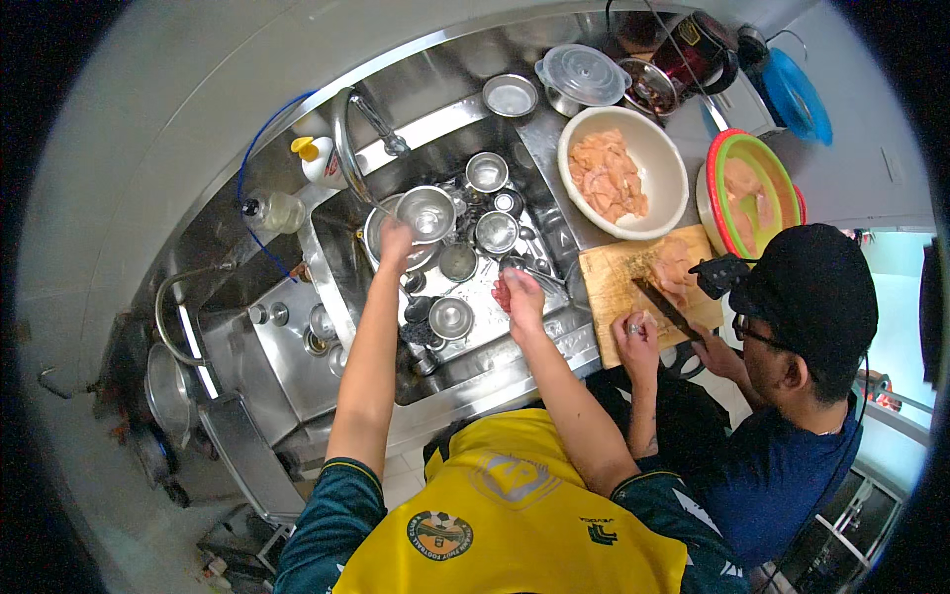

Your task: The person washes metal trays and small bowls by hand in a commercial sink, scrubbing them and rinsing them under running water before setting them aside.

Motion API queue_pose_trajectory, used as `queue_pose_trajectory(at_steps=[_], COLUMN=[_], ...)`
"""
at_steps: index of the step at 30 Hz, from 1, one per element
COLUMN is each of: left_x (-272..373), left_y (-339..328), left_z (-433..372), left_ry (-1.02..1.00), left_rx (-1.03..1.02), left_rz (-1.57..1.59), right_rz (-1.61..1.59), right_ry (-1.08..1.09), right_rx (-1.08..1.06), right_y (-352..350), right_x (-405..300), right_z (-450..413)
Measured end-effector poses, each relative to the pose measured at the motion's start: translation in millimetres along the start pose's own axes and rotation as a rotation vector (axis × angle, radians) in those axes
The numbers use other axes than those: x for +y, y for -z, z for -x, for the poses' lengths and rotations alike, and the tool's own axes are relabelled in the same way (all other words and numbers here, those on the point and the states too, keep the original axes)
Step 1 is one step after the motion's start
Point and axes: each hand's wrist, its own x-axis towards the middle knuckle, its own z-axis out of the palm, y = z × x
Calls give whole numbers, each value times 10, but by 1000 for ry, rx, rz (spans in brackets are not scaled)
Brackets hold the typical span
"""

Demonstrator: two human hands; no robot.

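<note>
My left hand (395, 241) grips the edge or handle of a metal bowl (427, 214), which is tilted over a larger metal pot in the sink, below the curved faucet (347, 141). Over the sink's right half, my right hand (522, 293) holds a reddish scouring pad (502, 295). Around the hands in the stainless steel sink (549, 223) lie several small metal bowls, such as one at the front (450, 318) and one at the back (487, 172), along with spoons and a dark scrubber (418, 332).
At right, a co-worker (801, 327) cuts raw meat with a knife (668, 308) on a wooden board (605, 275). Behind it stand a white basin of meat (672, 171) and a red-rimmed basin (716, 163). A pump bottle (323, 160) and clear bottle (278, 211) stand at left.
</note>
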Motion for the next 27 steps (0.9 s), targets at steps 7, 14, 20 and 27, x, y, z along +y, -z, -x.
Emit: queue_pose_trajectory(at_steps=[7,14,20,27], left_x=[-94,-365,-655,-566], left_y=[253,545,795,1026], left_z=[275,698,1086,1681], left_ry=[41,120,-639,-766], left_rx=[-129,3,228,287], left_rz=[105,84,-936,-1093], right_rz=[-16,-36,-127,125], right_ry=[-25,-16,-4,-31], right_rx=[-18,-62,-27,-237], right_y=[83,30,-97,-537], right_x=[109,111,248,610], right_z=[-21,24,65,665])
